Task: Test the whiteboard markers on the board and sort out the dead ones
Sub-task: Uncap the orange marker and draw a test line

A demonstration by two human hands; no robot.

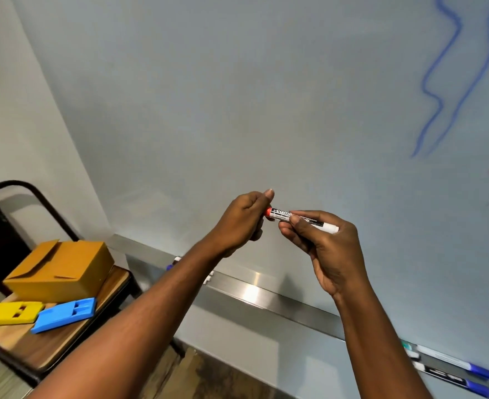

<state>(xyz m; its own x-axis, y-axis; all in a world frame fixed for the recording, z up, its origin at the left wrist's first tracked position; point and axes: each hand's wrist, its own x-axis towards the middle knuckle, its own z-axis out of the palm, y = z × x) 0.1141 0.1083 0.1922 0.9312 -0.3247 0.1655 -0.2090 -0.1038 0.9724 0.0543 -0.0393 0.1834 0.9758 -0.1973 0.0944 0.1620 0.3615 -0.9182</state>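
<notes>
before the pale whiteboard (237,110), left hand (243,220) curls round the red cap (268,211) of a white plastic marker (280,213), right hand (329,254) pinches its barrel. blue wavy lines (441,67) suggest some tested; blue-capped markers (453,367) wait on the steel ledge (266,295).

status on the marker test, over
Left hand grips red marker at its cap end, right hand pinches the barrel. Marker held off whiteboard. Nothing between them; blue markers lie on tray.
</notes>
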